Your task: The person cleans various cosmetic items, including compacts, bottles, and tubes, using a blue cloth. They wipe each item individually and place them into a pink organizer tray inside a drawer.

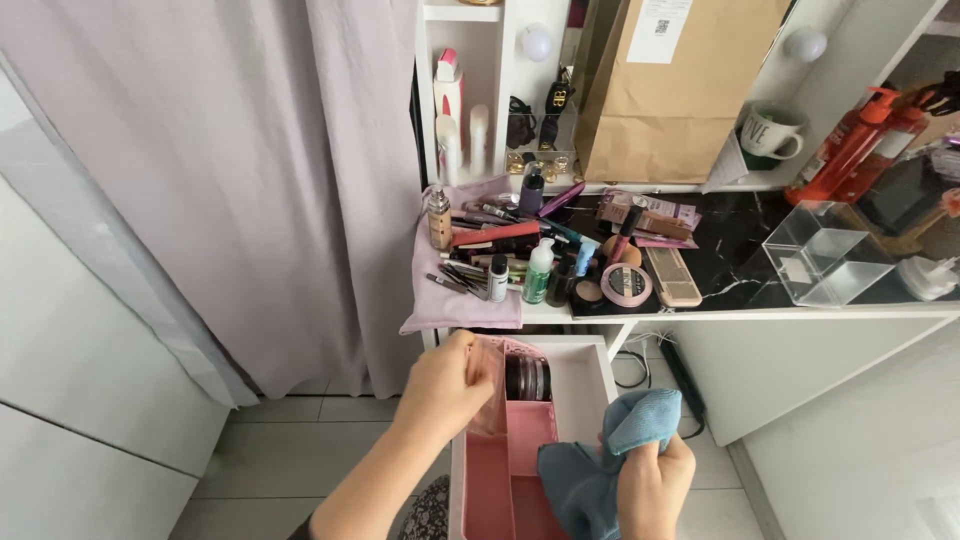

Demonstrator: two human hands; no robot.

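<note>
Head-camera view, looking down: the pink organiser tray (520, 455) sat in an open white drawer (590, 385) below the vanity top (745, 275), its long axis running away from us toward the desk. We had our left hand (440, 385) clasped on the tray's near-left wall and divider, directly touching it. Our right hand (655, 485) was just beside the tray's right edge, clenched around a blue cloth (600, 465) that draped over that side. The left hand was the one on the tray. Round dark compacts (527, 378) lay at the tray's far end. Above, cosmetics (540, 255) crowded a lilac cloth (455, 300), with a clear box (825, 265) and brown paper bag (670, 90) beyond. Frame bottom cut off the tray's near end; the cloth hid its right compartment.
</note>
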